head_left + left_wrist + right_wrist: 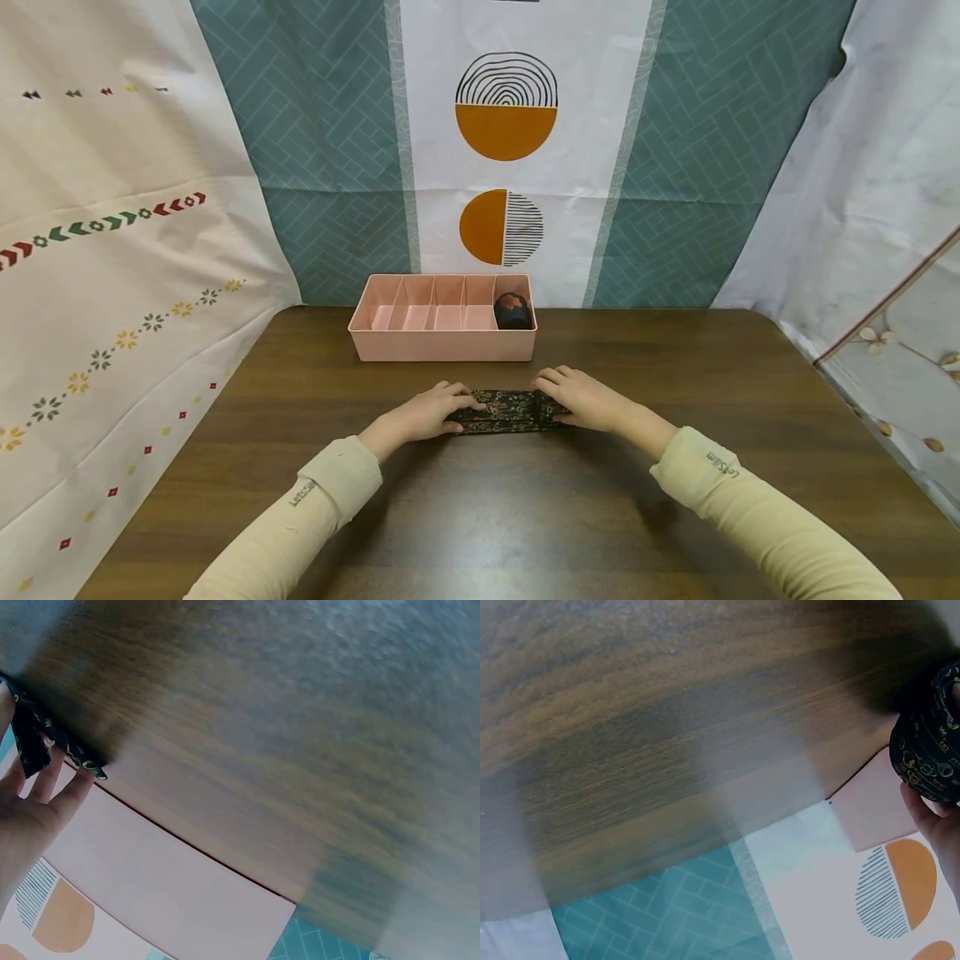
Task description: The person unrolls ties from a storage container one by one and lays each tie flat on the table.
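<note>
Holding dark patterned cloth point(508, 408) on table point(495, 517) by both ends.
Clamps flat end at 9 o'clock in left hand point(426, 414), rolled end at 3 in right hand point(588, 400), likely to prevent unrolling; beyond, at 11, faces pink tray point(442, 345) with dark bundle point(513, 313) at 3 o'clock end.

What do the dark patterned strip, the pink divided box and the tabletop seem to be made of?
Dark patterned strip: likely soft printed fabric, fairly matte; it bends and bunches, fiber unclear.
Pink divided box: probably molded plastic, satin finish; smooth, evenly colored thin walls.
Tabletop: wood or wood-look laminate, semi-gloss; brown grain, with light reflecting off it.
</note>
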`<state>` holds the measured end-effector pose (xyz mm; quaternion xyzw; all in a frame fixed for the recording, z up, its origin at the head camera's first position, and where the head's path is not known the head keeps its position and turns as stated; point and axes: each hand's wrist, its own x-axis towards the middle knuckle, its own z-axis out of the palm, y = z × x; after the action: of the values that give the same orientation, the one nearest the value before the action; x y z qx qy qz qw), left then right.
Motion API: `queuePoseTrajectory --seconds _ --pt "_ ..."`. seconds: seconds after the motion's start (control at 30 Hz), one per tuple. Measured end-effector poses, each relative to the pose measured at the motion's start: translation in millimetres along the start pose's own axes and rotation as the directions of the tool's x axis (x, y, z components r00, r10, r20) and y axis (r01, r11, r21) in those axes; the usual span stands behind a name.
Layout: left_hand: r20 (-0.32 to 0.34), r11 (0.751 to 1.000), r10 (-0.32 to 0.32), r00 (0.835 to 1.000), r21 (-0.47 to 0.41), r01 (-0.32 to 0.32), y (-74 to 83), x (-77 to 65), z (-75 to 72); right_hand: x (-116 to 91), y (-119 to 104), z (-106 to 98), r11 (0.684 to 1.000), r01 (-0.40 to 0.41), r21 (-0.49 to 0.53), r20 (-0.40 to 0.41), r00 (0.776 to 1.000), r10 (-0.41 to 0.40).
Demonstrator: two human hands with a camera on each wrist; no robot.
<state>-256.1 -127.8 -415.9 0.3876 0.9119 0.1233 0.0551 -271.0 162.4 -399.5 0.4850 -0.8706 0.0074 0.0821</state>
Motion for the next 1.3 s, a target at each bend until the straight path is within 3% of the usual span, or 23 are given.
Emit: queuePoseTrajectory --seconds 0.4,0.93,1.3 --pt "0.023 0.999 -0.033 0.999 -0.001 0.033 -0.3 -0.1 0.6 -3.8 0.2 -0.2 0.999 -0.015 -0.038 0.001 1.0 0.015" --pt "0.016 1.0 -0.028 0.999 0.005 0.027 -1.5 -2.0 0.9 -6.7 3.6 -3.1 0.998 -0.053 -0.026 0.094 0.994 0.055" --pt "0.028 0.999 -0.041 0.999 -0.035 0.042 -0.6 -4.9 -1.7 -7.3 4.5 -5.6 0.999 -0.043 -0.023 0.073 0.996 0.045"
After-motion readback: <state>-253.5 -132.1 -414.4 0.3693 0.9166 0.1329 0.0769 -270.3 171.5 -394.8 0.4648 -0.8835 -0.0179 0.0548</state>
